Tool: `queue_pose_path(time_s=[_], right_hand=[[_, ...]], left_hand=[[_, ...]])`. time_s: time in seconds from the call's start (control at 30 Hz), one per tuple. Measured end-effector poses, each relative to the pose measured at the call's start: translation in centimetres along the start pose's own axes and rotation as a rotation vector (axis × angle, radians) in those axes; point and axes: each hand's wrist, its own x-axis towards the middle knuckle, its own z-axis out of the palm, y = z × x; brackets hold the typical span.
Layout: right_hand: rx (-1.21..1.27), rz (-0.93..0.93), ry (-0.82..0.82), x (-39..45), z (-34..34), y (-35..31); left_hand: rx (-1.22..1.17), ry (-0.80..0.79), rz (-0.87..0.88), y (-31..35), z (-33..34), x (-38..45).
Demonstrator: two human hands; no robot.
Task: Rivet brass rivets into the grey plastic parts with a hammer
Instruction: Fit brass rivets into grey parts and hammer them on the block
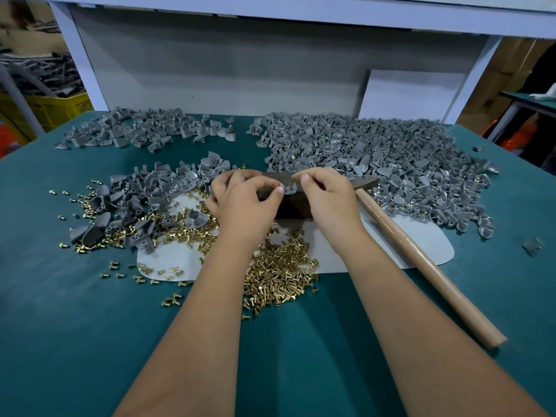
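Observation:
Both hands meet over a dark metal block (288,207) at the table's middle. My left hand (243,200) pinches a small grey plastic part (289,189) that sits on the block. My right hand (326,195) pinches at the same part from the right, where a brass rivet (288,185) shows. A hammer with a wooden handle (421,254) lies to the right of my right hand, its dark head (365,182) mostly hidden behind that hand. Loose brass rivets (279,275) lie heaped in front of the block.
A large heap of grey parts (376,164) covers the back right of the green table (90,326). Smaller heaps of grey parts lie at back left (144,130) and centre left (144,200). A white sheet (421,239) lies under the work spot. A yellow crate (45,109) stands far left.

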Motion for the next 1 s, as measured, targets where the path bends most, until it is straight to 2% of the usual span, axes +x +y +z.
queue_pose_path(time_s=[0.17, 0.67, 0.87, 1.0], right_hand=[[-0.144, -0.070, 0.003, 0.3, 0.5, 0.0], [-0.278, -0.121, 0.102, 0.3, 1.6, -0.5], [-0.300, -0.031, 0.034, 1.1, 1.3, -0.7], [-0.293, 0.014, 0.002, 1.4, 1.2, -0.8]], left_hand=[[0.014, 0.019, 0.017, 0.1, -0.1, -0.1], [0.025, 0.027, 0.021, 0.0, 0.1, -0.1], [-0.076, -0.015, 0.036, 0.1, -0.1, 0.0], [-0.049, -0.011, 0.035, 0.3, -0.2, -0.1]])
